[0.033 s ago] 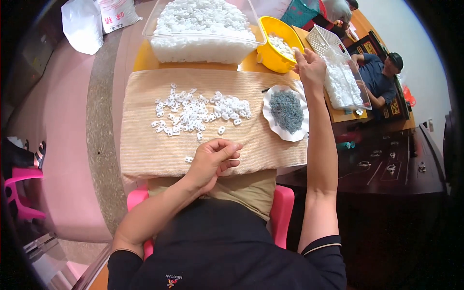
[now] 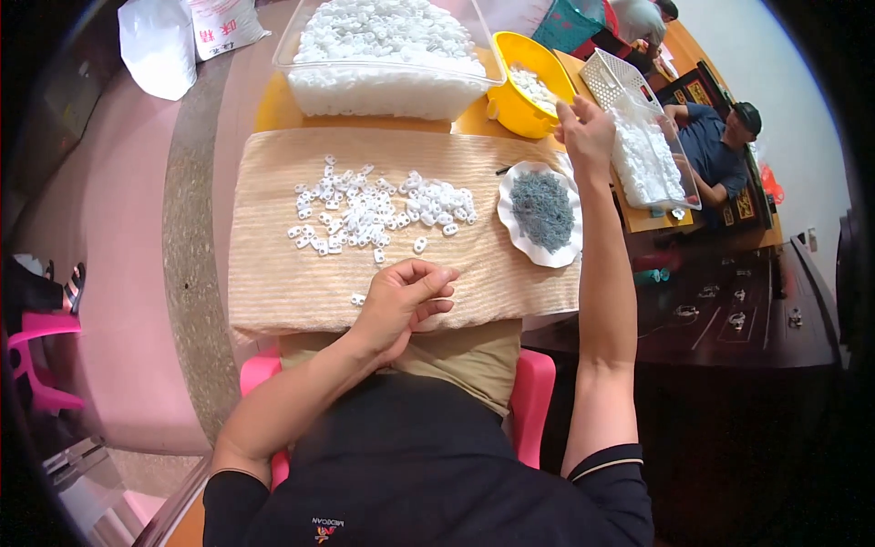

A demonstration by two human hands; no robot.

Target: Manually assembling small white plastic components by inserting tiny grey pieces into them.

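Note:
My left hand hovers over the near part of the striped towel, thumb pressed against the curled fingers. Whatever sits in that pinch is too small or hidden to make out. At the right rim of a yellow basin, my right hand is raised with its fingers apart and nothing visible in them. Small white two-holed plastic pieces lie in a loose heap on the towel, with one piece beside my left wrist. A white scalloped dish holds a pile of small grey metal screws or pins. White pieces also lie inside the basin.
A large clear bin full of white pieces stands behind the towel. To the right are a clear tub of white parts and a white basket. One person sits beyond them. Pale sacks stand far left.
The view has shifted very slightly. My right hand has dipped a little at the basin's rim, while my left hand holds its place.

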